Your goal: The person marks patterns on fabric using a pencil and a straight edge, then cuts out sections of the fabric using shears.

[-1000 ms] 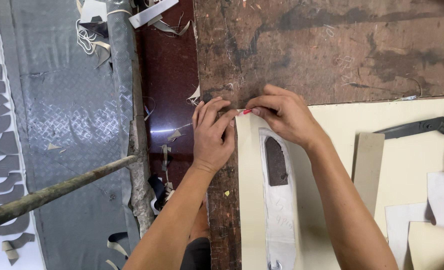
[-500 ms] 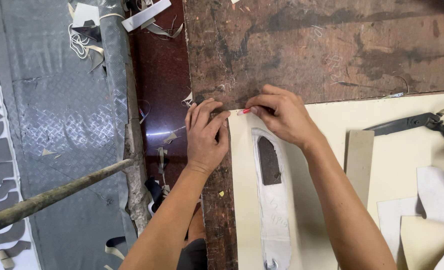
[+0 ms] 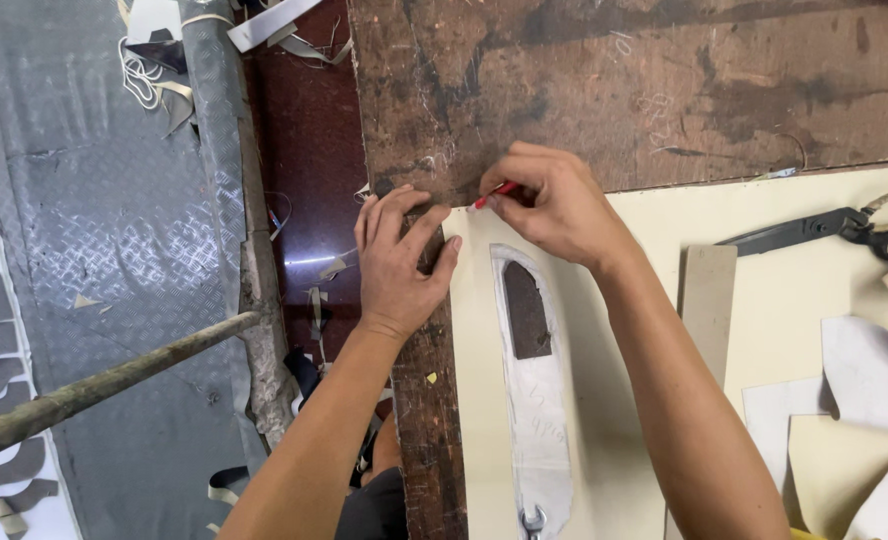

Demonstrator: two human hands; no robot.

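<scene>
Two hands at cream sheet (image 3: 764,215) corner: left hand (image 3: 401,262) pressed flat, right hand (image 3: 554,205) pinching red pencil (image 3: 494,193). Template (image 3: 536,385) lies below (unweighted). Risk: sheet slips if the flat hand lifts, skewing the mark.

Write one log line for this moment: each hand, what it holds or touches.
left hand: flat on cream sheet corner, worn brown wooden table | right hand: pinches red pencil, tip at sheet edge | nearby: grey long cutout template, black scissors
</scene>
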